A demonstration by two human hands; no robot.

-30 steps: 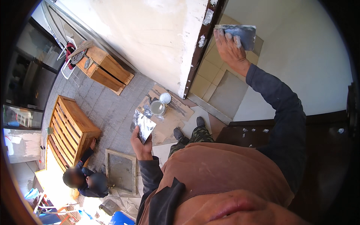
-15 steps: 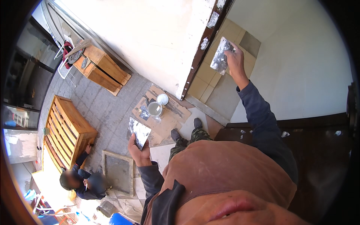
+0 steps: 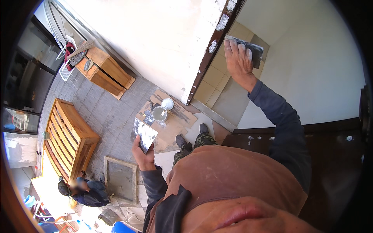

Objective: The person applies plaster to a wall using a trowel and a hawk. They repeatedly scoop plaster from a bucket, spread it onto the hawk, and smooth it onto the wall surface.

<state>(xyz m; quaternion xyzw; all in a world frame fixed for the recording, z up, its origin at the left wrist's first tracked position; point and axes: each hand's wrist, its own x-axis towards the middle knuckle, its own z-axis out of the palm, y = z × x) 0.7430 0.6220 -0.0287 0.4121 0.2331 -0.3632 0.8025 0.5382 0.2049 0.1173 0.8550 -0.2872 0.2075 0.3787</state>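
Smeared plate (image 3: 147, 134) gripped by its near edge in the left hand (image 3: 144, 157), jutting past the fingers; smeared blade (image 3: 257, 54) gripped in the right hand (image 3: 239, 65), fingers over its left part. Both judged light, stiff, slick where smeared, best held at clean edges. Open can (image 3: 159, 113) set toward the cardboard (image 3: 176, 128) sheet's left edge.

On the grey paved floor (image 3: 114, 114) stands one long, orange-brown, slatted wooden furniture piece (image 3: 70, 136), with a small green round object (image 3: 46, 135) on it. A rectangular grey panel with pale frame (image 3: 121, 179) is near a co-worker in dark clothes (image 3: 91, 197).
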